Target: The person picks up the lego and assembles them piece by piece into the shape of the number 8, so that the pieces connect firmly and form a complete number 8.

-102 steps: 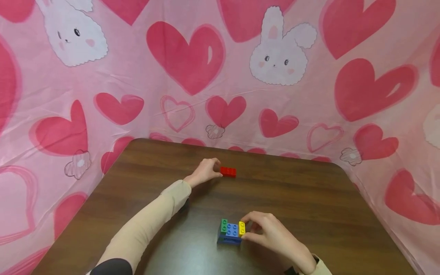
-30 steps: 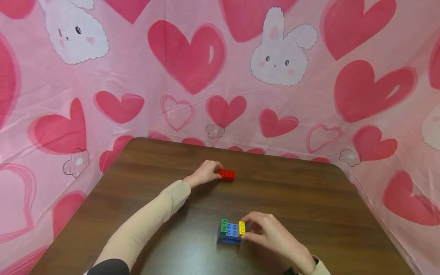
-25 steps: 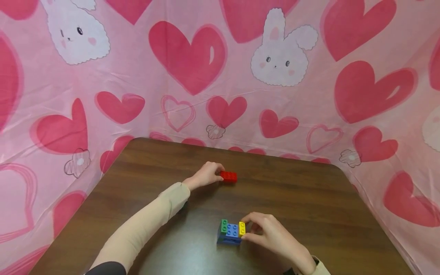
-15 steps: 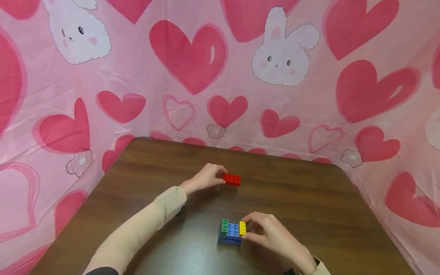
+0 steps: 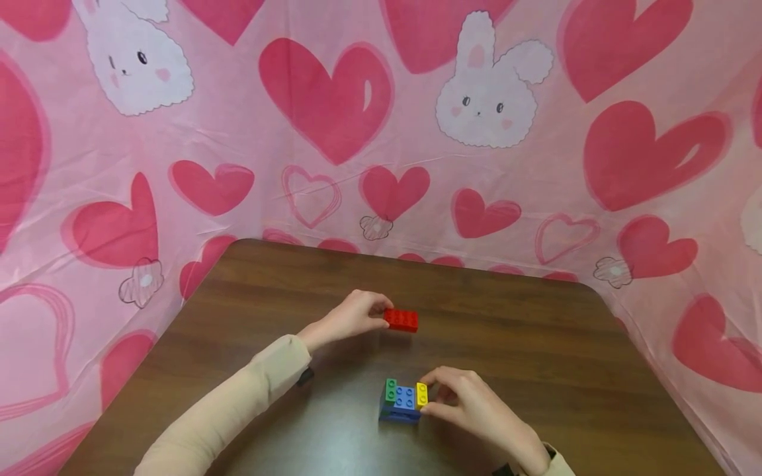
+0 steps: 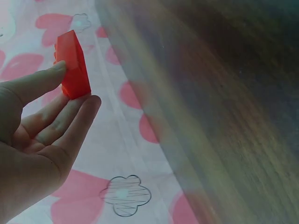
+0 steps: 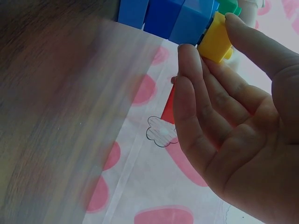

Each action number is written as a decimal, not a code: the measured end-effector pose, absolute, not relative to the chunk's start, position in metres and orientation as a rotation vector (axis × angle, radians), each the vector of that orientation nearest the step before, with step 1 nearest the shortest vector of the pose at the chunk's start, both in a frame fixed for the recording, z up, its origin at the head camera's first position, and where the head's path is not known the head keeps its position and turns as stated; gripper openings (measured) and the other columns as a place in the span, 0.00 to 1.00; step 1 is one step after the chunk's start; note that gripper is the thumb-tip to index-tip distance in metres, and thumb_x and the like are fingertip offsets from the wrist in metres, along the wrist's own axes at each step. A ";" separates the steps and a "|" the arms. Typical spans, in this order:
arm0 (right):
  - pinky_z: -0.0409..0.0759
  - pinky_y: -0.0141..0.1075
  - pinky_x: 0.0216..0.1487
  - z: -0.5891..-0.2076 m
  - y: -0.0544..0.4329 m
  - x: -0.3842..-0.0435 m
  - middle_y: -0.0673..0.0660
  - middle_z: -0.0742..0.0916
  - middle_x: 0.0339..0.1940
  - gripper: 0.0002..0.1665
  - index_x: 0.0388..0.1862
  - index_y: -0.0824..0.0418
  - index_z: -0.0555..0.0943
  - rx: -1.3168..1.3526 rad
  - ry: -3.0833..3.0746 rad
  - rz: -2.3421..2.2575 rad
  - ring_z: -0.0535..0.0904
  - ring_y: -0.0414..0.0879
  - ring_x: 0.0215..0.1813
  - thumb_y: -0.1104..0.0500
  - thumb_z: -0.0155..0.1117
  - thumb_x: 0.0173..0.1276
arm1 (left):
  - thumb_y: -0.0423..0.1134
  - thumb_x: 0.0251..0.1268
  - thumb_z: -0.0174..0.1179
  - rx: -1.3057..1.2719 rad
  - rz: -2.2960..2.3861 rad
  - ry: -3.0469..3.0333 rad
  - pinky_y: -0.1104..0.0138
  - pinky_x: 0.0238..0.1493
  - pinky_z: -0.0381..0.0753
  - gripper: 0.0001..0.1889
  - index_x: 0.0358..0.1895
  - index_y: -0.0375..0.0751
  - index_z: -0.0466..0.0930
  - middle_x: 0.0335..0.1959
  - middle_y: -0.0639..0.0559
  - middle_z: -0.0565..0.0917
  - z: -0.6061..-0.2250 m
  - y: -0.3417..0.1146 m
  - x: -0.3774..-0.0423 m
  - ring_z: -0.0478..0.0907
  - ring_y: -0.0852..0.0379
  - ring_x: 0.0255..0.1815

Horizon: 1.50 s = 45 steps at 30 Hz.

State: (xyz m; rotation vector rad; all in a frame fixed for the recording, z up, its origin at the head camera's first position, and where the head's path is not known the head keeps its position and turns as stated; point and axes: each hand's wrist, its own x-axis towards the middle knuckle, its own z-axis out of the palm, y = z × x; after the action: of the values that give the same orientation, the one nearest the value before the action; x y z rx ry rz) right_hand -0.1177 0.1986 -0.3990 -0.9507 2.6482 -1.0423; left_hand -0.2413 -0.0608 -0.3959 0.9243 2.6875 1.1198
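My left hand pinches a red toy building brick by its left end, studs up, over the far middle of the table. In the left wrist view, thumb and fingers grip that red brick with its hollow underside partly showing. Nearer the front, a small built stack has a blue brick with a green brick on its left and a yellow brick on its right. The thumb and a finger of my right hand pinch the yellow brick. Seen from the right wrist, several blue bricks make up the stack.
The brown wooden table has rounded far corners. Behind it and along both sides hangs a pink cloth printed with hearts and rabbits.
My left hand has drawn the red brick toward me and slightly right, closer to the stack. The right hand and the stack have stayed in place.
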 end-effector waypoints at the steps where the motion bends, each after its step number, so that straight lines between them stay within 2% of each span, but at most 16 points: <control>1: 0.80 0.26 0.32 -0.399 0.198 -0.118 0.50 0.89 0.40 0.17 0.47 0.55 0.83 -0.936 2.650 -1.038 0.76 0.27 0.31 0.49 0.71 0.64 | 0.35 0.60 0.69 0.925 1.122 2.683 0.58 0.54 0.85 0.17 0.52 0.37 0.84 0.49 0.43 0.88 -0.395 -0.062 -0.239 0.86 0.50 0.48; 7: 0.80 0.26 0.34 -0.397 0.198 -0.118 0.49 0.89 0.41 0.18 0.47 0.54 0.83 -0.871 2.655 -0.997 0.76 0.27 0.31 0.48 0.72 0.62 | 0.35 0.60 0.69 0.953 1.175 2.643 0.54 0.55 0.84 0.17 0.53 0.37 0.84 0.51 0.43 0.88 -0.389 -0.067 -0.224 0.86 0.47 0.51; 15: 0.80 0.26 0.34 -0.398 0.198 -0.117 0.50 0.89 0.41 0.18 0.47 0.55 0.83 -0.869 2.659 -0.991 0.76 0.27 0.31 0.48 0.72 0.62 | 0.36 0.60 0.69 1.011 1.131 2.652 0.59 0.54 0.85 0.16 0.52 0.39 0.84 0.49 0.46 0.88 -0.384 -0.068 -0.208 0.86 0.49 0.50; 23: 0.81 0.26 0.33 -0.397 0.198 -0.118 0.51 0.89 0.42 0.19 0.48 0.55 0.83 -0.863 2.648 -0.987 0.76 0.27 0.31 0.47 0.71 0.63 | 0.39 0.61 0.69 1.014 1.113 2.657 0.64 0.53 0.85 0.17 0.53 0.43 0.84 0.48 0.50 0.88 -0.382 -0.071 -0.195 0.86 0.56 0.48; 30: 0.81 0.26 0.35 -0.396 0.197 -0.119 0.52 0.89 0.44 0.20 0.48 0.56 0.82 -0.845 2.640 -0.972 0.76 0.28 0.31 0.47 0.72 0.62 | 0.39 0.60 0.70 1.061 1.153 2.637 0.64 0.52 0.85 0.18 0.53 0.42 0.84 0.49 0.50 0.88 -0.379 -0.074 -0.184 0.86 0.52 0.49; 34: 0.82 0.27 0.35 -0.395 0.197 -0.119 0.52 0.89 0.44 0.20 0.48 0.55 0.83 -0.834 2.639 -0.954 0.76 0.28 0.31 0.47 0.72 0.63 | 0.39 0.60 0.70 1.068 1.166 2.645 0.66 0.52 0.85 0.17 0.53 0.43 0.84 0.49 0.51 0.88 -0.379 -0.076 -0.179 0.86 0.54 0.48; 39: 0.81 0.26 0.35 -0.393 0.197 -0.119 0.50 0.89 0.43 0.20 0.49 0.54 0.83 -0.826 2.645 -0.924 0.76 0.28 0.32 0.45 0.71 0.63 | 0.38 0.59 0.70 1.090 1.202 2.627 0.63 0.52 0.85 0.17 0.53 0.42 0.84 0.48 0.50 0.88 -0.379 -0.076 -0.173 0.86 0.52 0.48; 45: 0.82 0.26 0.36 -0.394 0.198 -0.119 0.50 0.89 0.43 0.21 0.48 0.55 0.82 -0.865 2.652 -0.925 0.77 0.27 0.32 0.44 0.70 0.63 | 0.38 0.59 0.70 1.120 1.195 2.622 0.69 0.51 0.84 0.17 0.52 0.42 0.84 0.48 0.50 0.88 -0.376 -0.075 -0.165 0.86 0.52 0.47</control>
State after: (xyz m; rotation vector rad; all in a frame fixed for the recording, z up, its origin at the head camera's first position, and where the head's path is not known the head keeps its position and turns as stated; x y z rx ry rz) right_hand -0.1186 0.1980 -0.3935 -0.8645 2.6517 -0.9248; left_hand -0.1653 -0.0754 -0.3763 1.1197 2.6224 1.1953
